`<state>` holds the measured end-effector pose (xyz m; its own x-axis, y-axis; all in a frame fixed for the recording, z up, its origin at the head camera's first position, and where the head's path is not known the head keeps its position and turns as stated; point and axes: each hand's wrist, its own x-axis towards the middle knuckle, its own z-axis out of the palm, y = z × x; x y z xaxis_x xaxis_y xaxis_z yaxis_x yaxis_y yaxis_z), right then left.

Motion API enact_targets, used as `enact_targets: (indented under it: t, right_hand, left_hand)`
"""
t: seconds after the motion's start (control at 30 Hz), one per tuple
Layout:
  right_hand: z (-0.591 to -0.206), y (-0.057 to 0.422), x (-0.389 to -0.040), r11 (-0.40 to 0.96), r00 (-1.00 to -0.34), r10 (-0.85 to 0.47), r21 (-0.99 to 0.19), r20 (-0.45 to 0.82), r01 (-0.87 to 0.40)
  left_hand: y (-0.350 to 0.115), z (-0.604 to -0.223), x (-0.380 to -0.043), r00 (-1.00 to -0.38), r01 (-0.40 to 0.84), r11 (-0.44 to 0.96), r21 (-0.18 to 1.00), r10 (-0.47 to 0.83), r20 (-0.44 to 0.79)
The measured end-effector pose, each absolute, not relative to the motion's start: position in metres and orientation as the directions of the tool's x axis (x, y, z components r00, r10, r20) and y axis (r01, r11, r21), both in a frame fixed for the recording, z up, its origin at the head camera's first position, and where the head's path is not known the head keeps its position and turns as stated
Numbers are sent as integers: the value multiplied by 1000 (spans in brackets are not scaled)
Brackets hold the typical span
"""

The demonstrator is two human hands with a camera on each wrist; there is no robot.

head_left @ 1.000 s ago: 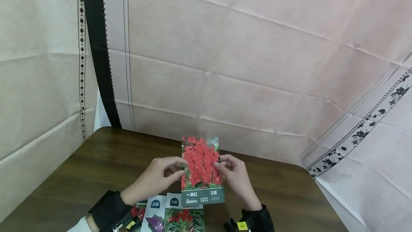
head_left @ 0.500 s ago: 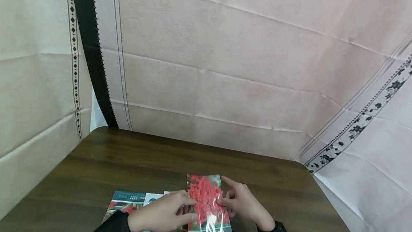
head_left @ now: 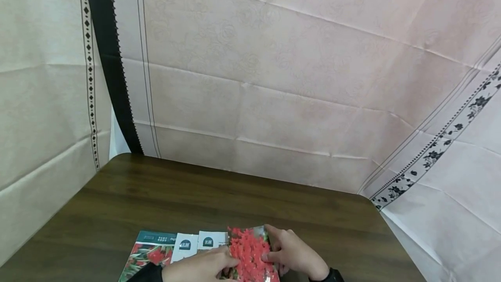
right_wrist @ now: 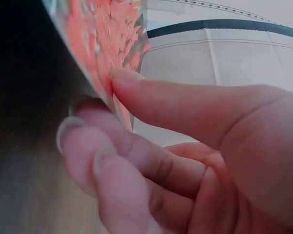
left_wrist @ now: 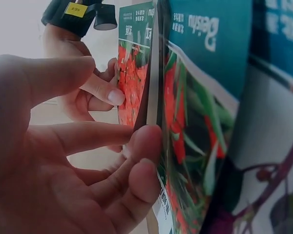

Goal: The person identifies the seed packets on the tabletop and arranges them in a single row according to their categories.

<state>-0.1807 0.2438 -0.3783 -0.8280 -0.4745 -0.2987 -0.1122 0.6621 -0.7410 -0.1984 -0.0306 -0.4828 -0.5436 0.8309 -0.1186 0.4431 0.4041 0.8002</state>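
A flower seed packet (head_left: 249, 248) with a photo of red blossoms is at the front of the table, partly cut off by the head view's lower edge. My right hand (head_left: 294, 253) pinches its right edge; in the right wrist view the thumb (right_wrist: 129, 85) lies on the printed face and fingers curl behind. At the packet's left edge is my left hand (head_left: 201, 266), fingertips touching there, while in the left wrist view its thumb stands apart from the packet. Directly beside that edge lies another red-flower packet (left_wrist: 198, 107), partly covered by the left hand in the head view.
More packets lie in a row to the left: a white-topped one (head_left: 185, 243), and a teal-topped one (head_left: 152, 253) at the far left. The brown wooden table (head_left: 219, 199) reaches back to a pale patterned cloth (head_left: 250, 112) hanging behind it.
Both hands have lowered the red-blossom packet from above the table toward its near edge, right of the row. The left hand has drawn down, uncovering the tops of the other packets.
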Motion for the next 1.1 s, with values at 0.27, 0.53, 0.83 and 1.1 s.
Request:
enact_targets:
  t: [0.27,0.53,0.83,1.1]
  right_hand:
    - [-380,242,-180,665,-825,-476,-739,-305,-111]
    - [-385,240,-181,686,-828,-462,-720,-318,-106]
    - [-391,240,-185,695,-828,-468,-708,-308,-129]
    - [-398,241,-185,688,-814,-485,-714,-320,-130]
  left_hand:
    - [-32,-499,-207,-542,397,416,818,826,-157]
    - [-33,-497,-205,-543,403,426,810,824,-163]
    - [-33,-499,-205,-562,395,464,793,805,-190]
    - [-34,-499,-203,-558,392,512,764,793,-244]
